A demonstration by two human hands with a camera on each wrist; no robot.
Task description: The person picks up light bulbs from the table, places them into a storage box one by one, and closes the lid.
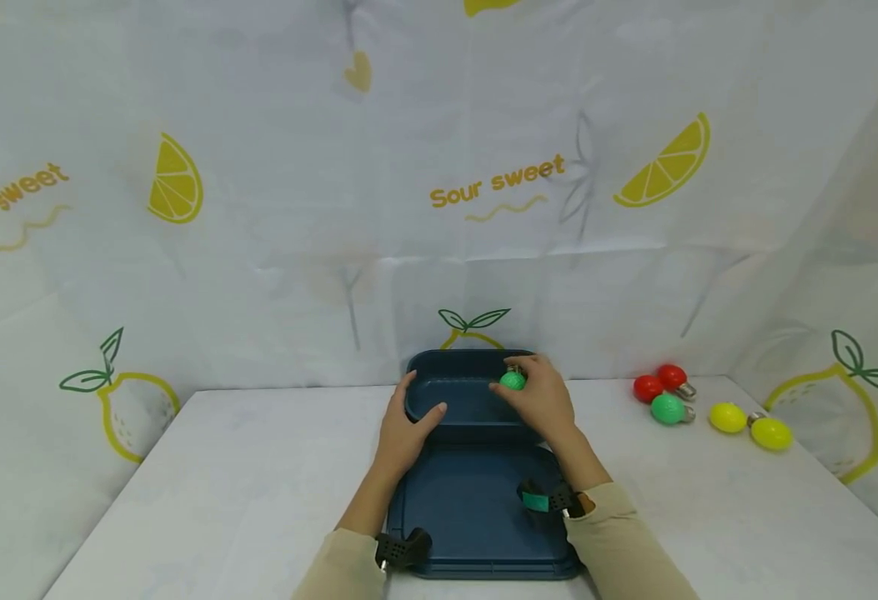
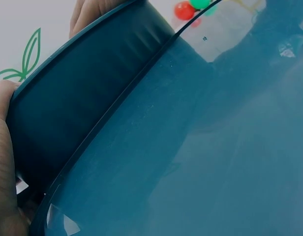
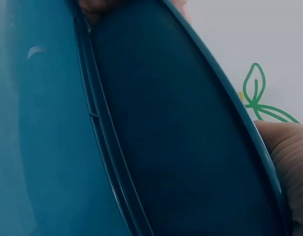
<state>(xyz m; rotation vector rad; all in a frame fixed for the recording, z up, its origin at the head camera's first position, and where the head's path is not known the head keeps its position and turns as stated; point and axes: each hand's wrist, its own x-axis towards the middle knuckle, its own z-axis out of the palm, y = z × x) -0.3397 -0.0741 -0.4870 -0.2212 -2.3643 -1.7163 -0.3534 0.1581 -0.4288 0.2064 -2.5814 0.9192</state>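
Behind the desk [image 1: 258, 483] hangs a lemon-print sheet [image 1: 281, 167]. Both forearms [image 1: 364, 504] reach forward: the left hand [image 1: 404, 429] touches the left side of the box [image 1: 484, 434], thumb spread wide, while the right hand [image 1: 544, 400] pinches a green bulb [image 1: 513, 381] over its right part.

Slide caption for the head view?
Right hand pinches a green bulb at the blue box; left hand at its opposite side.

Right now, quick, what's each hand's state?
Left hand: open, touching the dark blue box.
Right hand: closed, holding a green bulb.
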